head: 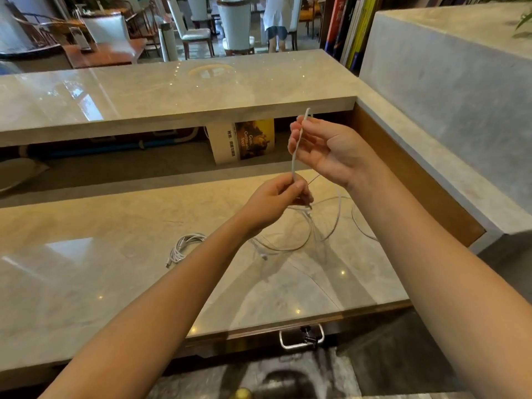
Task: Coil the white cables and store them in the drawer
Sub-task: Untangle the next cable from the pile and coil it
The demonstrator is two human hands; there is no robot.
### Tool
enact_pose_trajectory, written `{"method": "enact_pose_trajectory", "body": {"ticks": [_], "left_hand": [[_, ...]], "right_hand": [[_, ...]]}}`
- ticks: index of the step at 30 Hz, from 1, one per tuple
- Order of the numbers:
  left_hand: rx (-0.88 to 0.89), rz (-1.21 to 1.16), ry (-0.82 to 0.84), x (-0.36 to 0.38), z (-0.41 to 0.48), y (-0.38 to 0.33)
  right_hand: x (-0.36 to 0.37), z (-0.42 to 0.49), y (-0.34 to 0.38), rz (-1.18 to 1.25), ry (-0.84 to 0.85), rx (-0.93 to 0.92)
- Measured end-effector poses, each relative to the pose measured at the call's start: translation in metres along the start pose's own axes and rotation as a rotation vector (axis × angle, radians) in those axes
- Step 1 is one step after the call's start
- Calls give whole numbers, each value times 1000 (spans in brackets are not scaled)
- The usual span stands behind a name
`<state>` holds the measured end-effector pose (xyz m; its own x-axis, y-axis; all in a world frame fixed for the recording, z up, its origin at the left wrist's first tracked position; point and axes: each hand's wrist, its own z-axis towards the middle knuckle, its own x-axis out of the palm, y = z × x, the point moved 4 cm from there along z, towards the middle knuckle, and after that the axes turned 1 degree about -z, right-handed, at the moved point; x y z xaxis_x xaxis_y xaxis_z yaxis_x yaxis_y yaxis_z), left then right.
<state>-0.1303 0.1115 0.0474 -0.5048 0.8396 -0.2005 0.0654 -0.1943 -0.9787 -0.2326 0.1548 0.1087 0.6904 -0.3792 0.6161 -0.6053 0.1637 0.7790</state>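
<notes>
- Glossy pale marble desk (86, 283); metal-handled drawer (301, 338) under its near edge looked shut.
- Right hand (325, 151) and left hand (276, 203) each pinched the thin white cable (295, 156), taut between them above the desk's right half; the slack trailed below.
- Bundled white cable (184, 246) lay mid-desk.
- Judged light, limp, tangle-prone; grip near the end.

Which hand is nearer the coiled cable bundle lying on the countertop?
Left. The left hand hangs above and right of the coiled cable bundle; the right hand is higher and farther right. Both pinch the loose cable.
</notes>
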Motion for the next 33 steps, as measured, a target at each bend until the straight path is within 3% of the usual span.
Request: {"method": "enact_pose_trajectory", "body": {"ticks": [5, 8, 10, 13, 15, 18, 22, 27, 33], "left_hand": [[20, -30, -11, -21, -8, 10], [65, 100, -258, -41, -7, 15], [168, 317, -389, -48, -4, 5], [260, 579, -315, -46, 11, -9], [192, 409, -246, -44, 16, -10], [83, 4, -303, -51, 17, 0], [-10, -188, -238, -52, 10, 22], [-95, -136, -72, -59, 1, 36], [-48, -7, -106, -77, -4, 41]], "right_hand": [[-15, 3, -1, -176, -118, -6], [-19, 1, -11, -493, -114, 10], [-16, -1, -17, -774, -55, -1], [-8, -3, -21, -1078, 19, -102], [-4, -1, -14, -1167, -31, -256], [-6, 3, 3, -1169, -152, -454], [-18, 11, 19, -1161, -301, -553], [-41, 18, 18, -1135, -438, -576], [-55, 27, 22, -1076, -561, -607]]}}
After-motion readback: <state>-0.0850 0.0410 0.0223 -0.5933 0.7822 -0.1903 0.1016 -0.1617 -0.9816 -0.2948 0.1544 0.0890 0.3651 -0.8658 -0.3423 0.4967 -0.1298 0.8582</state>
